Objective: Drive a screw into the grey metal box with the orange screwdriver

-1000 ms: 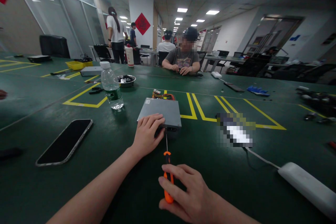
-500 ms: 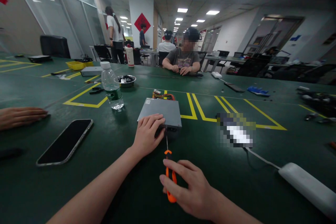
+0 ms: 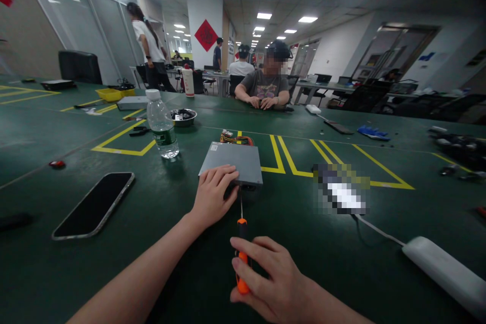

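A grey metal computer power supply (image 3: 231, 157) lies flat on the green table, with coloured cables (image 3: 237, 138) bunched behind it. My left hand (image 3: 216, 192) holds it at the near left corner, fingers over the top and thumb down by the front face. In my right hand (image 3: 266, 273) is a screwdriver (image 3: 242, 228) with an orange and black handle, held between thumb and fingers. Its shaft points away from me, up to the power supply's front face. The tip is hidden at the front edge, so I cannot tell what it touches.
A smartphone (image 3: 94, 205) and a water bottle (image 3: 161, 126) stand left of the power supply, with a metal bowl (image 3: 183, 117) behind. A small red object (image 3: 57, 164) lies further left. At right are a white power strip (image 3: 444, 273) and its cable. A person (image 3: 266, 81) sits opposite.
The screwdriver handle has turned and my right fingers have shifted around it. Another person's hand at the left edge has gone, uncovering the small red object. A standing person behind has moved left.
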Available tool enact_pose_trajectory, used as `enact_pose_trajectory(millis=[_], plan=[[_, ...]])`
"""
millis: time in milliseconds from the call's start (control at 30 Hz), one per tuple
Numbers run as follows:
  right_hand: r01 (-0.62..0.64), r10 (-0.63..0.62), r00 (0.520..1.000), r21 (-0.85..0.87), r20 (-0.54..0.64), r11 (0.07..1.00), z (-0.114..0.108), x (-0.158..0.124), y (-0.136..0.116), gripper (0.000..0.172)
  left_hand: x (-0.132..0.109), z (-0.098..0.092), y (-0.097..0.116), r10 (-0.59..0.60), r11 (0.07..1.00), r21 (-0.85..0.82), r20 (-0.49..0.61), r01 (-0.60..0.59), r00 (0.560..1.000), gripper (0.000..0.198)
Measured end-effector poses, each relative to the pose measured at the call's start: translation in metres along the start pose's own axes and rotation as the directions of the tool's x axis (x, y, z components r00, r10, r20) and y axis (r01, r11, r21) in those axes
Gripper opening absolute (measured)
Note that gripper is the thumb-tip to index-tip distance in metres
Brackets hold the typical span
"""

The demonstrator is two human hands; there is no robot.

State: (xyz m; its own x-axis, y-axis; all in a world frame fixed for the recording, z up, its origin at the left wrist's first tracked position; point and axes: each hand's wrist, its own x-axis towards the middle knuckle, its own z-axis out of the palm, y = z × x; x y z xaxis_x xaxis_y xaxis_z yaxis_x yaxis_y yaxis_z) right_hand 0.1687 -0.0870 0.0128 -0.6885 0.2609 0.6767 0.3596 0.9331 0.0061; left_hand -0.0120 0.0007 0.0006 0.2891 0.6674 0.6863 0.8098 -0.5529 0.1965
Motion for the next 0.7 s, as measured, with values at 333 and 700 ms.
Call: enact_pose_trajectory(millis=[333, 700], plan=[[-0.032, 0.027, 0.993, 0.046, 0.118, 0.998, -0.002, -0.002, 0.0, 0.029, 0.0, 0.001, 0.0, -0.001, 1.0, 0.0, -0.003, 0.001, 1.0, 0.026], [-0.059, 0.058, 0.998, 0.05, 0.017, 0.997, -0.002, 0.003, -0.002, 0.029, 0.0, 0.001, -0.001, -0.006, 1.0, 0.005, -0.002, 0.006, 1.0, 0.026]])
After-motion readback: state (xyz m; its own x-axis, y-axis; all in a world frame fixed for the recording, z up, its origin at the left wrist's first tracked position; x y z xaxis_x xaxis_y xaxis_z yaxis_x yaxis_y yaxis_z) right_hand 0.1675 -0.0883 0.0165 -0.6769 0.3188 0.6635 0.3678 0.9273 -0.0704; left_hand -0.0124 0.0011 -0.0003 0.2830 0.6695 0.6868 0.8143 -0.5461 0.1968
